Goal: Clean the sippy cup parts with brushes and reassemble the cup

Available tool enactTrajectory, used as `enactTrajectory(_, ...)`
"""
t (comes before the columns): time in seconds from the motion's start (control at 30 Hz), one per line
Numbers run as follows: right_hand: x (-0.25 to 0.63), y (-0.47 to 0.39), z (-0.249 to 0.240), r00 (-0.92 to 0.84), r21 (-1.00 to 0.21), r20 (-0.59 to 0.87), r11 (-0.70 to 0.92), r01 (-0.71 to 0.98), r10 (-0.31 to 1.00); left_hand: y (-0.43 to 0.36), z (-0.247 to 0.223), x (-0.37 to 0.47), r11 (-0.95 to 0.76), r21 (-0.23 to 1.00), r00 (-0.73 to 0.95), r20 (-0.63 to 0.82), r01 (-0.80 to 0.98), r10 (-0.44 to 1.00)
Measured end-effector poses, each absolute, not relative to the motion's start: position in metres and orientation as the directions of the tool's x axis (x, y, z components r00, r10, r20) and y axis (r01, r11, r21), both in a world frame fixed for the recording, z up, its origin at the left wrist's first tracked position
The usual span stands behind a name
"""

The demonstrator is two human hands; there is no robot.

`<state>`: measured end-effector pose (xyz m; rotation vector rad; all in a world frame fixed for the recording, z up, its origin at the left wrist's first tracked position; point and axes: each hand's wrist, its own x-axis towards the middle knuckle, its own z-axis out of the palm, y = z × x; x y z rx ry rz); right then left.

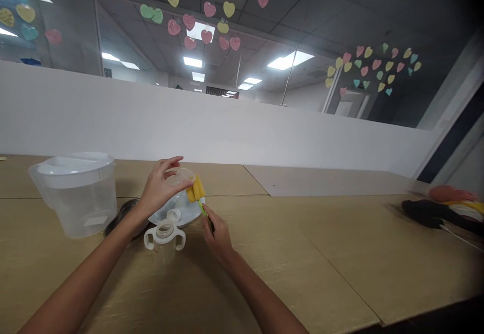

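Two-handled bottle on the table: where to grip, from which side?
Probably the white handle on its right, coming from the right: the bottle stands upright, that loop juts outward toward the right hand's side, and a pale dish sits close behind.

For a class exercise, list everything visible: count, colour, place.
Table: one, tan, foreground
Wall: one, white, behind
Heart notes: many, multicoloured, top
Lights: several, white, top
Pitcher: one, translucent, left
Tray: one, dark, beside pitcher
Two-handled bottle: one, clear and white, front
Dish: one, pale, behind bottle
Small piece: one, white, behind bottle
Clear piece: one, colourless, above dish
Brush: one, yellow and green, beside clear piece
Unclear items: several, dark and reddish, right
Left hand: one, holding clear piece
Right hand: one, holding brush
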<state>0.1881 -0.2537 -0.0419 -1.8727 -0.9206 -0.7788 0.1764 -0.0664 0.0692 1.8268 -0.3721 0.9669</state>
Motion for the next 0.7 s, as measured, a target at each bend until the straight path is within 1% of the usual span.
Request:
enactTrajectory(0.13, 0.188, -0.254, -0.045, 0.457, -0.365, 0.837, -0.315, 0.876, 0.301, -0.066, 0.07, 0.177, -0.295, 0.744, 0.737, 0.657, -0.6, 0.158)
enactTrajectory(0.2, 0.188, -0.254, -0.045, 0.439, -0.349, 0.846, -0.308, 0.885, 0.303, -0.066, 0.072, 0.177, -0.224, 0.778, 0.765, 0.624, -0.587, 0.159)
enactTrajectory(0.3, 0.187, -0.253, -0.043, 0.477, -0.395, 0.847, -0.323, 0.86, 0.235, -0.063, 0.076, 0.175, -0.166, 0.785, 0.768, 0.618, -0.596, 0.165)
enactTrajectory(0.37, 0.187, -0.253, -0.042, 0.485, -0.407, 0.854, -0.343, 0.847, 0.185, -0.059, 0.077, 0.175, -0.221, 0.769, 0.748, 0.638, -0.601, 0.185)
enactTrajectory(0.4, 0.187, -0.253, -0.042, 0.466, -0.385, 0.864, -0.346, 0.856, 0.19, -0.057, 0.077, 0.175, -0.275, 0.756, 0.739, 0.648, -0.594, 0.186)
enactTrajectory(0.47, 0.189, -0.254, -0.043, 0.377, -0.278, 0.886, -0.341, 0.898, 0.271, -0.057, 0.076, 0.173, -0.396, 0.723, 0.738, 0.659, -0.567, 0.145)
enactTrajectory(0.57, 0.191, -0.256, -0.047, 0.263, -0.099, 0.862, -0.365, 0.926, 0.433, -0.065, 0.073, 0.169, -0.562, 0.634, 0.77, 0.638, -0.531, -0.008)
enactTrajectory(0.63, 0.193, -0.257, -0.051, 0.249, -0.041, 0.849, -0.411, 0.911, 0.466, -0.074, 0.071, 0.166, -0.63, 0.573, 0.794, 0.597, -0.525, -0.119)
enactTrajectory(0.7, 0.194, -0.257, -0.055, 0.233, -0.009, 0.859, -0.441, 0.897, 0.456, -0.081, 0.07, 0.163, -0.64, 0.551, 0.809, 0.553, -0.535, -0.201)
